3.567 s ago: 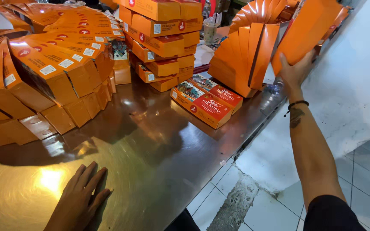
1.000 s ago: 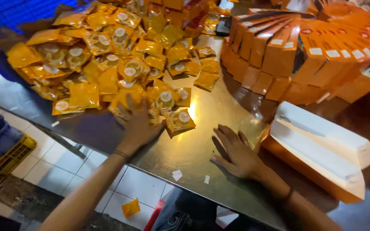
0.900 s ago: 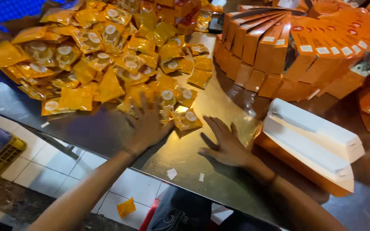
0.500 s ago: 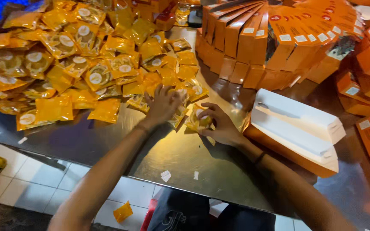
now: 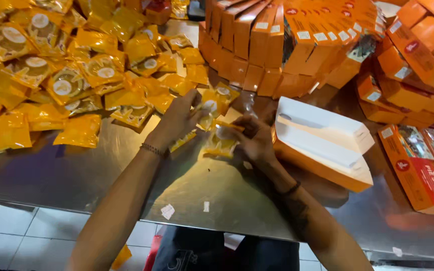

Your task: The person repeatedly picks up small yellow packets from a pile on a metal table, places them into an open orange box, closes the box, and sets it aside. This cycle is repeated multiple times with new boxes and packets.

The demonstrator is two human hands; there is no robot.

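Sachets (image 5: 71,85) lie heaped on the steel table (image 5: 66,170). Left hand (image 5: 179,118) grips one sachet (image 5: 208,108); right hand (image 5: 254,140) grips another (image 5: 220,145). Beside it, open box (image 5: 322,145), white interior, contents not visible. Orange cartons (image 5: 287,40) fan behind.

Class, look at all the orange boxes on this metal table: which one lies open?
The orange box just beside the right hand, lid flung back to show its white inside. The fanned and stacked boxes behind it are all shut.

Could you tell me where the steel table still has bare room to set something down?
Bare steel table shows along the near edge, below the yellow packets and left of the left hand. Farther back, packets and orange boxes crowd it.
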